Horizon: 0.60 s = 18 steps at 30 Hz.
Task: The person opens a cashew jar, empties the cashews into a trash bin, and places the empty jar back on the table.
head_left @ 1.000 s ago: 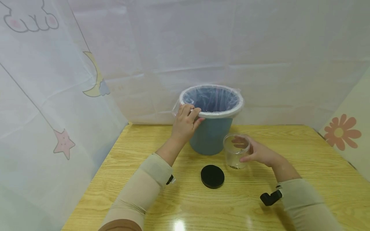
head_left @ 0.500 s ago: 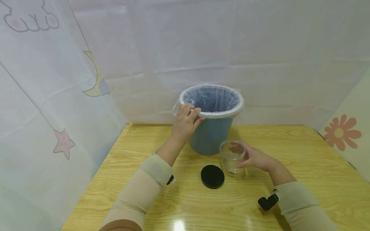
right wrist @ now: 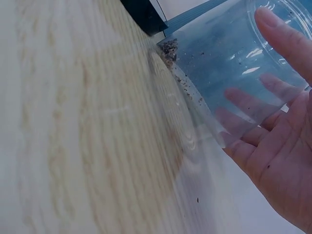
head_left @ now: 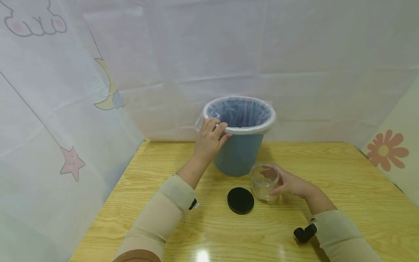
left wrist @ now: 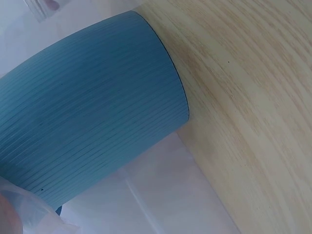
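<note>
My left hand (head_left: pixel 208 141) grips the near-left rim of a blue waste bin (head_left: pixel 238 156), thumb outside and fingers over the white ring. A clear bag lines the bin, folded out over its edge. To the right, my right hand (head_left: pixel 290 183) holds a clear plastic jar (head_left: pixel 259 187), lidless and upright, low at the table. In the right wrist view the thumb and fingers wrap the jar's wall, and dark brown crumbs (right wrist: pixel 169 51) lie along its bottom. A black round lid (head_left: pixel 240 200) rests on the table left of the jar.
The wooden table (head_left: pixel 203 233) reaches back to a pale wall sheet (head_left: pixel 196 54) close behind the bin. A small black wrist camera (head_left: pixel 305 233) sticks out from the right sleeve.
My right hand has lowered the jar and brought it nearer to me, beside the black lid. The left hand stays on the bin's rim.
</note>
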Motion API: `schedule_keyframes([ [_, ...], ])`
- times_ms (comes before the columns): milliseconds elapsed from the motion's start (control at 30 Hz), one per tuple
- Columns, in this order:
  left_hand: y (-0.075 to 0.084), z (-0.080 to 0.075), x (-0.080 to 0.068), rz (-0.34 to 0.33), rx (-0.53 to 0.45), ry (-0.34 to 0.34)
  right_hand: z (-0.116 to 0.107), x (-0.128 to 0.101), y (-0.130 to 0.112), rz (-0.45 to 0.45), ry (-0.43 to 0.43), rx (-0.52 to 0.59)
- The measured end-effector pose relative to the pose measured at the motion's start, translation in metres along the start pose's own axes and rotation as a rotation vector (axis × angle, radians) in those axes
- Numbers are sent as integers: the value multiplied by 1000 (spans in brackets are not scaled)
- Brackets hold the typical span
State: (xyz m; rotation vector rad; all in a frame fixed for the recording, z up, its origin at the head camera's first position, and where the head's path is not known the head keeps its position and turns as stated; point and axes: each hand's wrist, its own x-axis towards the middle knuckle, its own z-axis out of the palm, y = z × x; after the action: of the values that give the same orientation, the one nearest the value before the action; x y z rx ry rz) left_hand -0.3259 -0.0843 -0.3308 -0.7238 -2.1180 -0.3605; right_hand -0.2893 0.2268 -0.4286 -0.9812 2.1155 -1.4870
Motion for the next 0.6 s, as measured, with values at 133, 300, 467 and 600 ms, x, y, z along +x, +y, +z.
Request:
schedule_keyframes([
  [133, 1, -1, 0, -4, 7, -3, -1, -2, 2, 3, 2, -4],
  [300, 1, -2, 0, -2, 8, -4, -3, -6, 5, 14, 1, -48],
  [467, 2, -2, 0, 1, 3, -4, -6, -14, 8, 24, -13, -40],
  [600, 1, -2, 0, 5, 4, 0, -8, -19, 9, 43, -25, -4],
])
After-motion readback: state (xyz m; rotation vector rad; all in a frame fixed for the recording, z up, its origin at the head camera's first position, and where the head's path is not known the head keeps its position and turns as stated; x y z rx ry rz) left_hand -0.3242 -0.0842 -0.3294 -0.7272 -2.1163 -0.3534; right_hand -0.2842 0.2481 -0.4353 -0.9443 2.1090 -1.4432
